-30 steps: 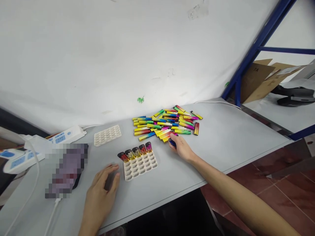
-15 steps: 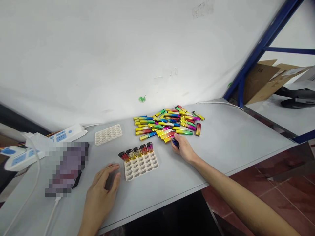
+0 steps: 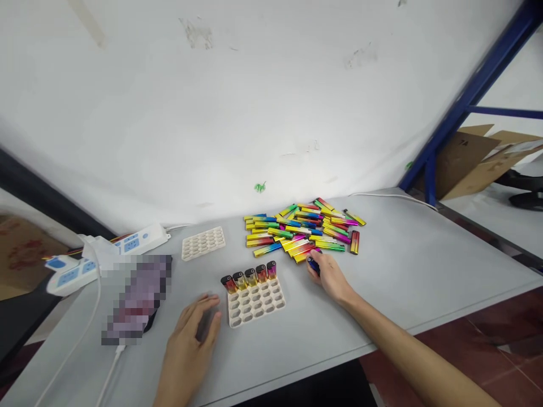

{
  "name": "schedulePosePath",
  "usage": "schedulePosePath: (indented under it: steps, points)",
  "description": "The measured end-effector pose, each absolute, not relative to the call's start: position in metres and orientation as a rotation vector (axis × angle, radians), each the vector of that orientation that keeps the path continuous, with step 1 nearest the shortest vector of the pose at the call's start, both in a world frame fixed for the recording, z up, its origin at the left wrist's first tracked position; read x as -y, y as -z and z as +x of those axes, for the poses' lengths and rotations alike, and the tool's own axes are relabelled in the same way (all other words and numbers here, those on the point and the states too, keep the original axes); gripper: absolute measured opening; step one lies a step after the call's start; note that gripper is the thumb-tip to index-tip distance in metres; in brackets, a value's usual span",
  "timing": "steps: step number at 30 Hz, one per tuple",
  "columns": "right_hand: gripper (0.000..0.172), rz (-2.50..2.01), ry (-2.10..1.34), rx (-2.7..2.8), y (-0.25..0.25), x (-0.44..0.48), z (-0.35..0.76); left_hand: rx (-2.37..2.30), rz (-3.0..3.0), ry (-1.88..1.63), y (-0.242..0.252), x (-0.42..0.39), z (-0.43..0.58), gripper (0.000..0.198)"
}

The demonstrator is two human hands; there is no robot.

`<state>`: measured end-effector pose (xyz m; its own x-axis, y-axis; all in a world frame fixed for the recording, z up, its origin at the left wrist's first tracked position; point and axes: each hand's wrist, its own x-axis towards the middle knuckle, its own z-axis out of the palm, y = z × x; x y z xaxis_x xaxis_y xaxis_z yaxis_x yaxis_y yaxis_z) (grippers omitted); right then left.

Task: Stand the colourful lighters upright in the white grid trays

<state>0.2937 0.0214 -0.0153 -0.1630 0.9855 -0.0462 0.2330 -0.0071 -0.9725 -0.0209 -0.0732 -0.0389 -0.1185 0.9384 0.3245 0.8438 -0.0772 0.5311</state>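
My right hand (image 3: pixel 331 277) is pinched on a blue lighter (image 3: pixel 313 264) at the near edge of a pile of several bright rainbow-coloured lighters (image 3: pixel 303 229) on the grey table (image 3: pixel 424 265). My left hand (image 3: pixel 193 333) lies flat with fingers together on the table, just left of a cream tray (image 3: pixel 257 299) with oval holes. Several lighters (image 3: pixel 250 277) stand upright in that tray's far row.
A second, empty cream tray (image 3: pixel 203 243) lies farther back. White power strips (image 3: pixel 136 242) and cables sit at the left beside a blurred dark object (image 3: pixel 136 297). A white wall rises behind. A blue shelf frame (image 3: pixel 458 113) and cardboard boxes (image 3: pixel 479 161) stand at the right.
My right hand has lifted the blue lighter slightly off the pile's edge, toward me. The view has tilted and shifted. My left hand has stayed put.
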Motion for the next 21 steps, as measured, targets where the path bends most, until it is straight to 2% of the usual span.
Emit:
schedulePosePath:
  steps: [8,21]
  points:
    - [0.067,-1.303,-1.190,1.598,0.0150,-0.0167,0.2897,-2.040,1.949,-0.958,0.0388,0.0750,-0.0196,0.034]
    - [0.066,-1.360,-1.081,1.718,0.0131,-0.0158,0.2884,-2.032,1.976,-0.978,0.0385,0.0746,-0.0191,0.033]
